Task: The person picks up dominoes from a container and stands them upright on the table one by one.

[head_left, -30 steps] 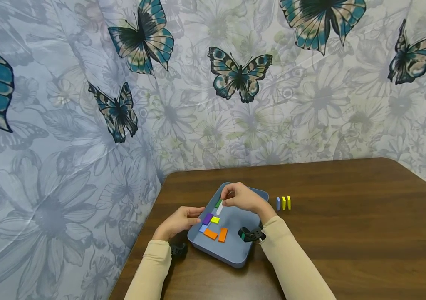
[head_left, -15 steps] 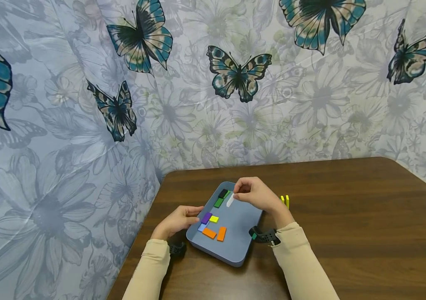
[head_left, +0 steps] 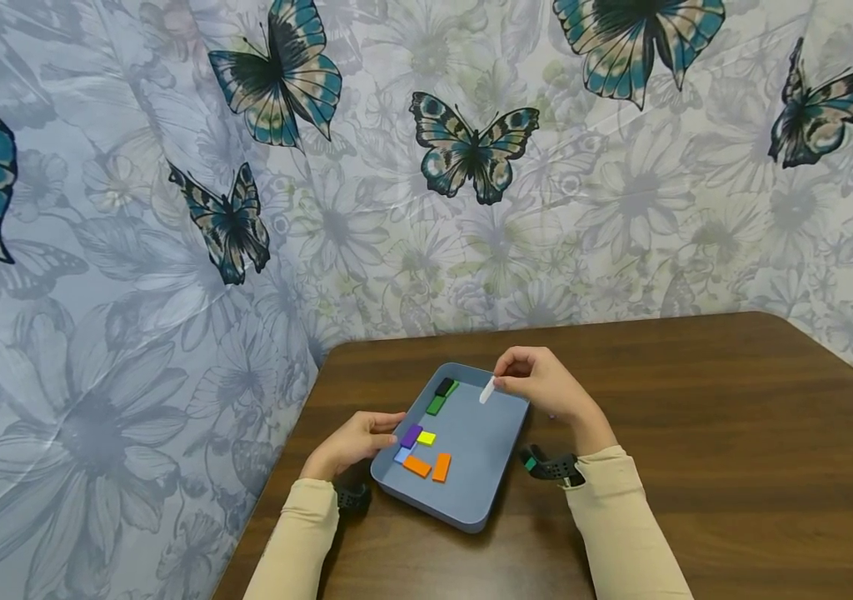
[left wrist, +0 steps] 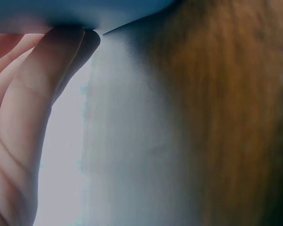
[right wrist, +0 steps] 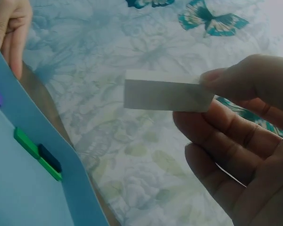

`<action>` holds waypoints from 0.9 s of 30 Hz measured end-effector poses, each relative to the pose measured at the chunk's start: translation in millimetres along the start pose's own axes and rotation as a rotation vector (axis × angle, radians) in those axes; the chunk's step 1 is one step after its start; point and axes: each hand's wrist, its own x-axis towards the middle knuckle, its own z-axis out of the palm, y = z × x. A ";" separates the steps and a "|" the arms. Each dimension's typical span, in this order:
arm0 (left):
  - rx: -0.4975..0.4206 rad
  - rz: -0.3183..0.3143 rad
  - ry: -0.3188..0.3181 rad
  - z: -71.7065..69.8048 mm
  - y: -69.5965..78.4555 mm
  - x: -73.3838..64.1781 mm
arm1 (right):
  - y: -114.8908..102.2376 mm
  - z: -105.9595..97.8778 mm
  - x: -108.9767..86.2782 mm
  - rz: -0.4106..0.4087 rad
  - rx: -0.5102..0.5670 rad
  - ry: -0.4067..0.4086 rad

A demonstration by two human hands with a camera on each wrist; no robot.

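Observation:
My right hand (head_left: 550, 387) pinches a white rectangular block (head_left: 486, 390) by one end, between thumb and fingers. The right wrist view shows the white block (right wrist: 162, 92) held up off the tray, its free end pointing left. At the left side of the blue-grey tray (head_left: 471, 500), my left hand (head_left: 351, 446) grips the rim, with the thumb over the edge. In the tray lie a black block (head_left: 445, 387), green blocks (head_left: 436, 405), a purple block (head_left: 411, 435), a yellow block (head_left: 426, 439), a light blue block (head_left: 401, 455) and two orange blocks (head_left: 441, 467).
The tray stands at an angle on a brown wooden table (head_left: 696, 467). A wall cloth (head_left: 501, 267) with butterflies hangs behind the table's far edge. My right hand covers the spot where yellow blocks stood on the table.
My right hand has moved right and a little away, from the green blocks to the tray's far right corner, with the white block in it. The left hand stays at the rim.

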 end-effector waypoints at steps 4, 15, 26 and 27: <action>0.024 0.021 -0.008 0.1 -1.0 -0.7 | 1.8 -11.9 -6.5 0.024 -0.013 0.034; -0.007 0.013 -0.008 -1.5 -1.6 -2.7 | 6.6 -39.4 -22.9 0.045 -0.016 0.116; -0.003 0.018 -0.013 -3.1 -5.0 -2.2 | 6.7 -54.3 -39.9 0.074 -0.112 0.229; -0.003 0.019 -0.012 -3.4 -4.9 -2.2 | 7.4 -55.1 -41.1 0.077 -0.121 0.238</action>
